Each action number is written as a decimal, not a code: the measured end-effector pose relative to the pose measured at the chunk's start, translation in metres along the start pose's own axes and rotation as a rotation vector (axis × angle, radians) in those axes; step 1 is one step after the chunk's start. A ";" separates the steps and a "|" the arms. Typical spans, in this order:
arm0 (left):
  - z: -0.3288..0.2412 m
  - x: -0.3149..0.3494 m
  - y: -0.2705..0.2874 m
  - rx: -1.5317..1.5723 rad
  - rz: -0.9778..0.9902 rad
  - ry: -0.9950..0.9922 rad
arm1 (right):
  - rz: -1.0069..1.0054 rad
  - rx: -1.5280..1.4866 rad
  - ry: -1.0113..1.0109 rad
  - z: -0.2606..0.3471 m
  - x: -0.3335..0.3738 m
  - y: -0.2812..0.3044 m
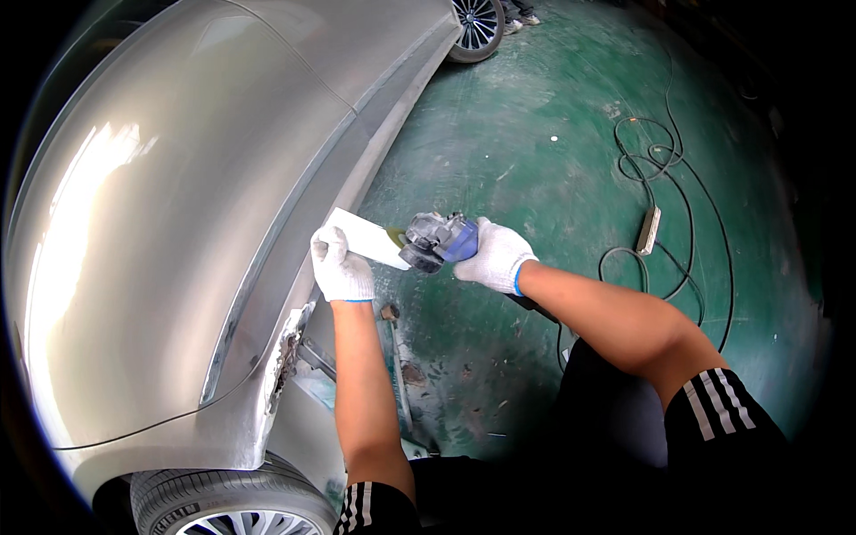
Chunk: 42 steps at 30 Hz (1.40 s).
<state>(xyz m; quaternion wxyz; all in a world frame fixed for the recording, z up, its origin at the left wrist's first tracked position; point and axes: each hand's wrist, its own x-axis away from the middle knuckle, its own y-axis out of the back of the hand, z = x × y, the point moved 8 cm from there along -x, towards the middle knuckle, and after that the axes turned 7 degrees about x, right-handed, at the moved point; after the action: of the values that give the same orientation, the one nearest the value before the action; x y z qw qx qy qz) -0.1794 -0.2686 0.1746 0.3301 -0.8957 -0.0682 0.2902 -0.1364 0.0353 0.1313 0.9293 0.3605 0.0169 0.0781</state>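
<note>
My left hand (342, 269), in a white knit glove, is closed on the left end of a flat, white rectangular piece (366, 235), holding it beside the car's lower side. Whether it is sheet metal or board I cannot tell. Wrapped round a blue and dark grey angle grinder (443, 239) is my gloved right hand (499, 257). The grinder's yellowish disc (395, 236) is at the right end of the white piece; whether they touch is unclear. To the left stands a silver-beige car (205, 196), its sill (283, 357) ragged and torn ahead of the near wheel.
A hammer-like tool (390, 314) and a metal bar (316, 357) lie low beside the torn sill. On the green floor (535, 196) at right are a power strip (649, 230) and looped black cables (685, 192). Another person's shoes (522, 22) show by the far wheel (477, 27).
</note>
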 end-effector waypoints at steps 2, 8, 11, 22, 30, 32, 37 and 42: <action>-0.001 0.000 0.002 0.009 -0.040 -0.003 | -0.017 0.010 -0.006 -0.003 -0.001 0.004; -0.001 0.001 0.000 0.002 0.003 -0.031 | -0.027 -0.014 0.043 0.011 0.009 0.014; 0.004 0.005 -0.010 0.006 0.066 -0.043 | 0.011 -0.021 0.032 0.013 0.011 0.010; -0.002 0.012 -0.020 -0.017 0.077 -0.063 | -0.028 0.012 0.035 0.010 0.004 0.007; 0.004 0.013 -0.015 -0.033 0.079 -0.062 | -0.010 -0.007 0.028 0.014 0.007 0.008; 0.005 0.014 -0.016 -0.004 0.064 -0.040 | -0.016 -0.006 0.029 0.013 0.007 0.009; 0.002 0.013 -0.023 0.029 0.089 -0.034 | -0.035 -0.001 0.048 0.008 0.003 0.007; -0.002 0.011 -0.022 0.034 0.108 -0.057 | -0.024 0.027 0.019 0.010 0.006 0.011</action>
<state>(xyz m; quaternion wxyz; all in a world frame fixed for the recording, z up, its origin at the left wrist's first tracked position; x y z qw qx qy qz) -0.1679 -0.2492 0.1840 0.3269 -0.8837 -0.0242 0.3341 -0.1311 0.0375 0.1464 0.9250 0.3723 0.0312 0.0701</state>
